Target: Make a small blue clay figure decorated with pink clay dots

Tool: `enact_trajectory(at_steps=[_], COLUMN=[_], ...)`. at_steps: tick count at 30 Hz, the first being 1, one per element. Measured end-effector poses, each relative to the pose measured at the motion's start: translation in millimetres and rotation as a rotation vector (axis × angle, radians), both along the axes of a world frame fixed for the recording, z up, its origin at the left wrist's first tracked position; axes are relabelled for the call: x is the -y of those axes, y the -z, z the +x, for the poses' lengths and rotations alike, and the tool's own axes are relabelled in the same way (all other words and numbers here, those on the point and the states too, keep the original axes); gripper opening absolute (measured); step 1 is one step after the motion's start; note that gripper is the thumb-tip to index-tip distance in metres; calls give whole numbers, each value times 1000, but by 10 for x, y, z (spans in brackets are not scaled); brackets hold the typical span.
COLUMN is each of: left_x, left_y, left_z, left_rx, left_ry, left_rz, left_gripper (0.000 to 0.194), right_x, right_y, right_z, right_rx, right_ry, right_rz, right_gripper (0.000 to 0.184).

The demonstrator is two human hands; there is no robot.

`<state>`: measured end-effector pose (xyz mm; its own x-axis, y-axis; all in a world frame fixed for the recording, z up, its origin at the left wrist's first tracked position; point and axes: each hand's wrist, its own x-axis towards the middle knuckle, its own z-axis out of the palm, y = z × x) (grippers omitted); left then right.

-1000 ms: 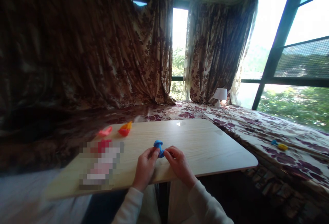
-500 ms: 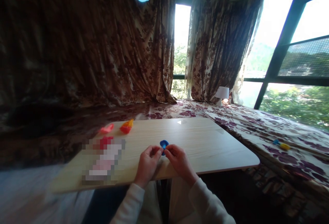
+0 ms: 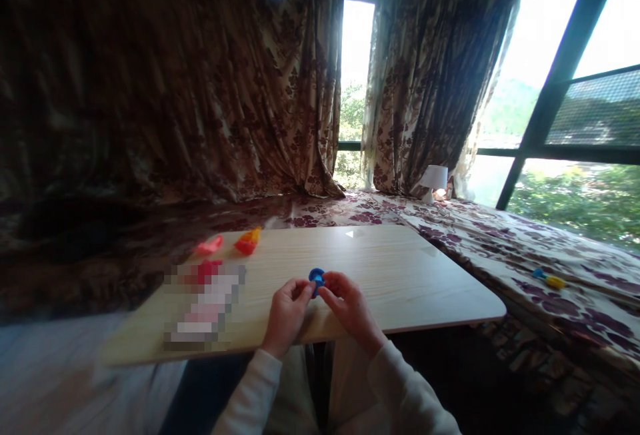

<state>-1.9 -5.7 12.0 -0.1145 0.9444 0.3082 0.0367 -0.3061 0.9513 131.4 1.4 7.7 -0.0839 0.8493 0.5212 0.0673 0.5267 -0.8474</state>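
A small blue spool-shaped piece (image 3: 317, 276), with a wide round top and a narrower middle, is held just above the table near its front edge. My left hand (image 3: 287, 312) pinches it from the left between thumb and fingers. From the right, the thumb and fingertips of my right hand (image 3: 347, 302) close on the same piece. The fingertips cover part of its sides and lower end. What it is made of is too small to tell.
The pale wooden table (image 3: 400, 288) carries a red-and-yellow item (image 3: 248, 241), a pink item (image 3: 209, 244) and a red item (image 3: 209, 270), beside a blurred-out patch. A blue-and-yellow item (image 3: 554, 281) lies on the floral cover at right; a lamp (image 3: 435, 178) stands behind.
The blue piece has tipped and turned a little between my fingers, and the right fingers have shifted up along it. The view has moved slightly.
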Motion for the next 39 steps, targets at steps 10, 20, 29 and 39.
enact_trajectory(at_steps=[10,20,29,39], left_x=[-44,-21,-3,11], left_y=[85,49,21,-5], left_z=[-13,-4,5,5], left_rx=[-67,-57,46,-31], left_ry=[-7,23,48,43], left_rz=[91,73,-23,15], left_gripper=[17,18,24,24], right_x=[-36,-53,-31,-48], right_y=[32,59,29,50], right_z=[29,31,-11,7], right_rx=[55,44,-62,-21], right_ry=[67,36,-48,-31], right_rz=[99,81,-37,-11], right_gripper=[15,14,16,14])
